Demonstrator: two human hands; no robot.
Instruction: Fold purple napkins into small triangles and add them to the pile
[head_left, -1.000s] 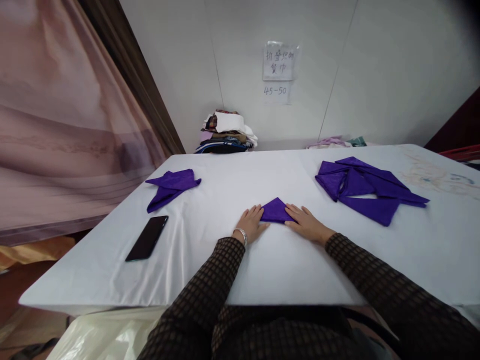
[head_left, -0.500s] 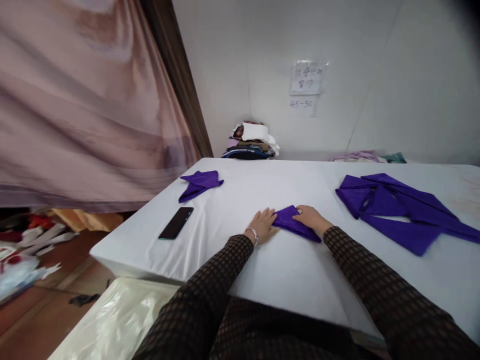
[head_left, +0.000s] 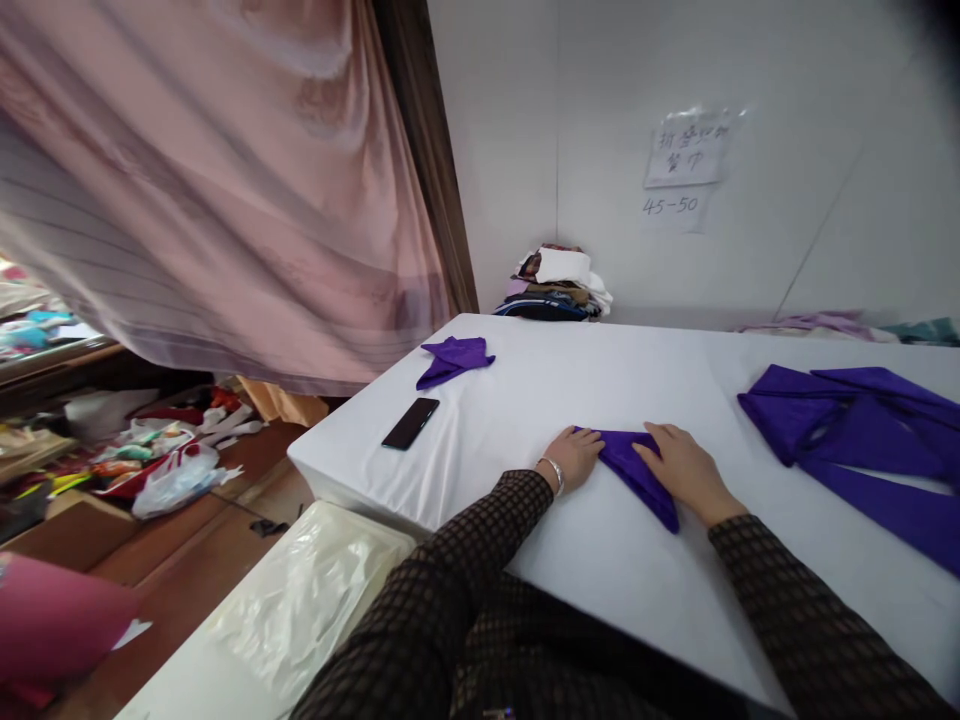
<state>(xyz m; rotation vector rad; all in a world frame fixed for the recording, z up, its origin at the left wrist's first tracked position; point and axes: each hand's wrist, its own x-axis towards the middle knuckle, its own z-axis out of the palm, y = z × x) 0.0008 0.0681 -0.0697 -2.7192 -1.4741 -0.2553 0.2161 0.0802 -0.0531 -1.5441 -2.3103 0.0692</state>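
Observation:
A folded purple napkin point(head_left: 636, 468) lies on the white-covered table in front of me, in a narrow, slanting shape with its point towards me. My left hand point(head_left: 574, 457), a bracelet at its wrist, has its fingers closed at the napkin's left corner. Across the upper right edge sits my right hand point(head_left: 686, 472), thumb on the cloth and fingers curled over the far edge. Part of the napkin is hidden under the right hand. Another folded purple napkin point(head_left: 456, 358) rests at the far left of the table.
A black phone point(head_left: 410, 424) lies on the white tablecloth point(head_left: 510, 385). More purple napkins point(head_left: 870, 430) are spread at right. Folded fabrics point(head_left: 559, 280) are stacked by the wall. Plastic covers a lower surface point(head_left: 315, 570) at left. Bags and scraps point(head_left: 180, 475) litter the floor below a pink curtain point(head_left: 300, 180).
My view has swung left, so the table sits further right. The napkin between my hands has turned, its point now more towards me, and my right hand has moved over its right edge.

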